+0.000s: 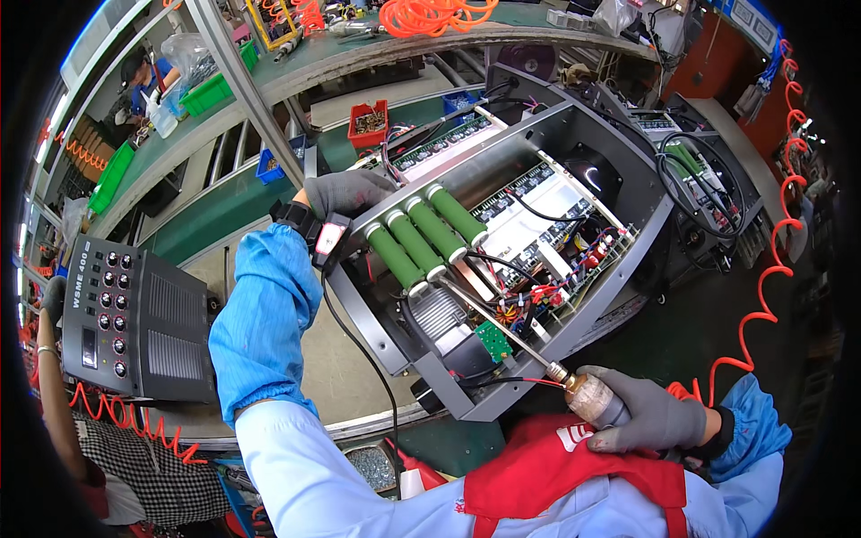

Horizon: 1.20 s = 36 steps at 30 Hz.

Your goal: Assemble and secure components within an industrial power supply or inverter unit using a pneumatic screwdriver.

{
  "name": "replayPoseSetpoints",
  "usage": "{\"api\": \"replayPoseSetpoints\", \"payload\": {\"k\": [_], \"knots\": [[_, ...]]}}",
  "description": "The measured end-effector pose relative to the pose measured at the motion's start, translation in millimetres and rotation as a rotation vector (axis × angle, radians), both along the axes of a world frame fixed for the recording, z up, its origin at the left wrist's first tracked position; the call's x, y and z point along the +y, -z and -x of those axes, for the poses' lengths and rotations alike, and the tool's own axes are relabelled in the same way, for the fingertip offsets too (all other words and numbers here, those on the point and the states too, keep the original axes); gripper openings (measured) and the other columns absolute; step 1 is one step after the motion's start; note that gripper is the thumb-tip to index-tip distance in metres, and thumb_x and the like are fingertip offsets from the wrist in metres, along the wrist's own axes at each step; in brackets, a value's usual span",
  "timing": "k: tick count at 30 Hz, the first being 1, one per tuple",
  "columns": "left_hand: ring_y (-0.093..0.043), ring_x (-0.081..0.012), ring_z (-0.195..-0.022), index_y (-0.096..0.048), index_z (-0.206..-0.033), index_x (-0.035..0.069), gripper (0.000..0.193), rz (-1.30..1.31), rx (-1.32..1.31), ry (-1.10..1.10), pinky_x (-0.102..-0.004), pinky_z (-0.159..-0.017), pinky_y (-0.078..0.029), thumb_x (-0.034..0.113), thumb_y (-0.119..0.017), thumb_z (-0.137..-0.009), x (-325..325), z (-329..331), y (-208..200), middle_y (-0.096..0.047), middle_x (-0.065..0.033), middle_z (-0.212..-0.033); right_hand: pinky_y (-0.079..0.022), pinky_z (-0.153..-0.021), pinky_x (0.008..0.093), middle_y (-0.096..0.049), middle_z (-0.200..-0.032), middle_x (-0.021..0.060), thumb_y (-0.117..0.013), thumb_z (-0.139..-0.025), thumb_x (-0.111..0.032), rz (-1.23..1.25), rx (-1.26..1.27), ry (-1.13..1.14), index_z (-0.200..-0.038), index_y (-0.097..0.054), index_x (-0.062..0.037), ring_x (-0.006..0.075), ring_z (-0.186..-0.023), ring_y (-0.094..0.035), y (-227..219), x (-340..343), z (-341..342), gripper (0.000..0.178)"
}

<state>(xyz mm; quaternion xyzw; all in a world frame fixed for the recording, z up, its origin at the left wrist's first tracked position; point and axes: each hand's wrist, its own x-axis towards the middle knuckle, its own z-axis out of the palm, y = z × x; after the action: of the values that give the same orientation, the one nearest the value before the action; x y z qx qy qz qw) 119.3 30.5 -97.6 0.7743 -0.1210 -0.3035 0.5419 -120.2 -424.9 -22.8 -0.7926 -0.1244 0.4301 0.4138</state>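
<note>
Red apron (574,471) filled the bottom edge, small metal parts (369,468) lay left of it. Black cable (363,350) ran down from the left wrist over the beige bench top (336,386). Grey panel unit (134,323) with knobs stood at left, well apart from the open chassis; a co-worker's arm (56,394) reached up to its left edge. Red coiled hose (771,287) hung at right, clear of the chassis. Beyond the chassis: another opened unit (691,170) with black cables (708,193) looped over it, red bin (368,124) of small parts, blue bin (460,105), metal post (247,90) rising near the left forearm, then an upper shelf (421,45) with orange hose coils (430,13). Green bins (111,177) and another person (148,79) were far left. Right hand (647,414), gloved, was closed around the handle of the screwdriver (587,394), just outside the near wall of the open chassis (556,345). Its long shaft crossed that wall, passed over loose red and black wires (513,380) and beside a small green board (492,342), tip near the lower ends of the green cylinders (433,229); contact couldn't be told. Left hand (345,192), also gloved, was at the chassis's far-left wall, beyond the cylinders; fingers partly hidden, couldn't tell how far open or whether it held anything.
</note>
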Motion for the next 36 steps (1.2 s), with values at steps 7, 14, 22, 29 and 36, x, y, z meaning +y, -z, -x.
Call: {"api": "replayPoseSetpoints", "payload": {"k": [7,14,22,29,36], "knots": [[-0.061,-0.0135,-0.099,-0.051,-0.135,0.004,0.075,0.161,0.022,-0.074,-0.0324,-0.090,-0.049,0.065,-0.053,-0.092,-40,25,-16,-0.065,-0.0076,-0.117,-0.049,-0.094,0.0359,-0.061,-0.121,0.0198,-0.080,-0.076,-0.044,0.017,-0.033,-0.007,-0.149,-0.031,-0.0032,0.0289,-0.110,-0.063,3,-1,1,0.096],[-0.060,-0.0133,-0.099,-0.050,-0.135,0.004,0.073,0.191,0.021,-0.173,-0.0315,-0.091,-0.049,0.062,-0.057,-0.091,-50,47,-30,-0.065,-0.0057,-0.116,-0.048,-0.095,0.0401,-0.060,-0.120,0.0230,-0.077,-0.074,-0.055,0.119,-0.048,-0.044,-0.149,-0.032,-0.0076,0.0366,-0.111,-0.061,7,-3,3,0.099],[-0.061,-0.0131,-0.099,-0.053,-0.132,0.004,0.064,0.310,0.187,-0.231,-0.0312,-0.090,-0.049,0.055,-0.058,-0.093,-51,48,-30,-0.065,-0.0055,-0.114,-0.047,-0.097,0.0384,-0.060,-0.124,0.0200,-0.078,-0.077,-0.047,0.007,-0.079,-0.025,-0.148,-0.033,-0.0064,0.0322,-0.113,-0.060,12,-3,8,0.094],[-0.066,-0.0204,-0.101,-0.067,-0.114,-0.005,0.038,-0.156,-0.494,0.508,-0.0328,-0.090,-0.052,0.019,-0.072,-0.085,3,5,-31,-0.069,-0.0122,-0.111,-0.047,-0.097,0.0338,-0.061,-0.125,0.0135,-0.081,-0.078,-0.036,-0.098,0.033,0.045,-0.147,-0.034,-0.0016,0.0214,-0.115,-0.059,11,1,6,0.090],[-0.063,-0.0265,-0.111,-0.060,-0.126,-0.007,0.056,-0.137,-0.280,0.324,-0.0355,-0.098,-0.048,0.013,-0.078,-0.076,0,17,-42,-0.062,-0.0149,-0.127,-0.047,-0.098,0.0341,-0.061,-0.125,0.0134,-0.081,-0.078,-0.037,-0.078,0.001,0.015,-0.147,-0.034,-0.0023,0.0226,-0.114,-0.061,12,-2,6,0.090]]}}
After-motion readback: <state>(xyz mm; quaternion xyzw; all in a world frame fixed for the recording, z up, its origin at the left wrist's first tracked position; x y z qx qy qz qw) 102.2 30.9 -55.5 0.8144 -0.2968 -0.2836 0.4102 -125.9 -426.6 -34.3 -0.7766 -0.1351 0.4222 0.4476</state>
